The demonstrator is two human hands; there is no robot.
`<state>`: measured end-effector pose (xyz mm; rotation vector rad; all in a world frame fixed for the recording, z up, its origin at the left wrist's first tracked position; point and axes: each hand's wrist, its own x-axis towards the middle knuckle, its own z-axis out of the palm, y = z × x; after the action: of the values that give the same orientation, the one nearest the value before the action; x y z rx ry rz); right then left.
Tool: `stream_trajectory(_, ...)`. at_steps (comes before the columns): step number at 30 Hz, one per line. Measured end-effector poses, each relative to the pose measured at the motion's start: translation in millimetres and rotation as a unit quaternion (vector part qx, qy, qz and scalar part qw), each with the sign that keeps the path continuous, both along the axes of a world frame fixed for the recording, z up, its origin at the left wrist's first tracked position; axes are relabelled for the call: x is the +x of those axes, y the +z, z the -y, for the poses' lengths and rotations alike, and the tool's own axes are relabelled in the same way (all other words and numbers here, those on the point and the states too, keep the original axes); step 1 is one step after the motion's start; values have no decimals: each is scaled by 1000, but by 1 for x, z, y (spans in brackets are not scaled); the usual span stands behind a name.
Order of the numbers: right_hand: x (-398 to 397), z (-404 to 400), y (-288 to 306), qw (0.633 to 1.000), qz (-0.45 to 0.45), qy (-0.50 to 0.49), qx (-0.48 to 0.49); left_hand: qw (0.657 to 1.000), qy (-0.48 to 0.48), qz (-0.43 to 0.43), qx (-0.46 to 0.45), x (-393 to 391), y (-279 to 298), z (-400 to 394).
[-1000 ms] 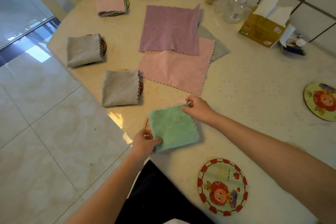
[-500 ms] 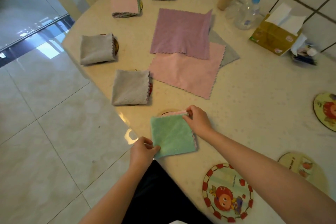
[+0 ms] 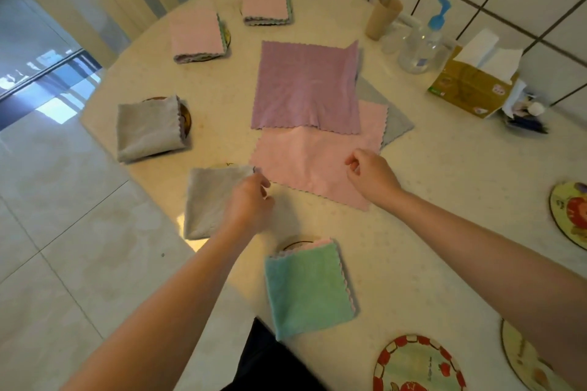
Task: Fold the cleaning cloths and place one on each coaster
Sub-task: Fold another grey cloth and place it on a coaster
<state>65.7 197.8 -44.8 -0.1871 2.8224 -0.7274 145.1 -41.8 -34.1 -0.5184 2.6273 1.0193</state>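
A folded green cloth point(image 3: 309, 287) lies on a mostly hidden coaster near the table's front edge, with no hand on it. My left hand point(image 3: 251, 205) hovers with loosely curled fingers by the near-left corner of the flat pink cloth point(image 3: 313, 165), beside a folded grey cloth point(image 3: 209, 200). My right hand point(image 3: 370, 173) hangs over the pink cloth's near-right part, fingers curled, holding nothing. A flat purple cloth point(image 3: 306, 87) overlaps the pink one, and a grey cloth point(image 3: 395, 124) peeks out beneath. Another folded grey cloth point(image 3: 147, 128) and two folded pink cloths point(image 3: 197, 35) point(image 3: 265, 6) sit on coasters.
Bare coasters lie at the front point(image 3: 419, 365), the front right point(image 3: 521, 362) and the right edge point(image 3: 570, 213). A tissue box point(image 3: 470, 87), clear pump bottle point(image 3: 419, 47) and paper cup point(image 3: 381, 16) stand by the tiled wall. The table edge point(image 3: 104, 136) drops to a tiled floor on the left.
Both hands have let go of the folded green cloth, which stays on its coaster. They have moved forward to the flat pink cloth. The camera has tilted up.
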Motion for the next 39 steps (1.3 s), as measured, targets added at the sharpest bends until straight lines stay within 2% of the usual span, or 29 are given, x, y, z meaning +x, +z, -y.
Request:
stream_trajectory(5,-58,2,-8,999,0,18,49,988,-97,-53,-104,-87,-16,9)
stream_trajectory(9,-85,4,-23,990,-9,53,128,967,-194,-65,-152,-129,-35,19)
stream_trajectory(12,-95,8,-31,971,-34,100,216,944,-269,-92,-168,-147,-50,27)
stream_trajectory(15,-105,15,-32,953,-54,108,278,922,-302,-116,-212,-160,-59,33)
stream_trajectory(18,-116,18,-30,943,-67,113,307,912,-294,-160,-236,-170,-63,36)
stream_trajectory(20,-125,21,-22,950,-83,93,287,911,-281,-176,-245,-175,-64,36)
stream_trajectory(22,-134,23,-8,969,-115,30,214,917,-267,-165,-247,-182,-60,34)
stream_trajectory(24,-141,26,4,985,-135,-51,93,929,-240,-134,-248,-187,-57,36)
stream_trajectory(26,-143,24,19,983,-131,-120,-55,934,-224,-111,-255,-194,-54,40)
stream_trajectory(28,-142,17,35,970,-143,-154,-122,946,-207,-124,-218,-199,-45,42)
stream_trajectory(31,-143,5,58,957,-170,-169,-164,979,-107,-169,-37,-211,-25,32)
stream_trajectory(34,-137,-16,88,943,-217,-176,-182,975,-27,-184,123,-217,20,7)
stream_trajectory(39,-87,-74,135,920,-305,-183,-163,954,-55,-239,175,-202,79,-41)
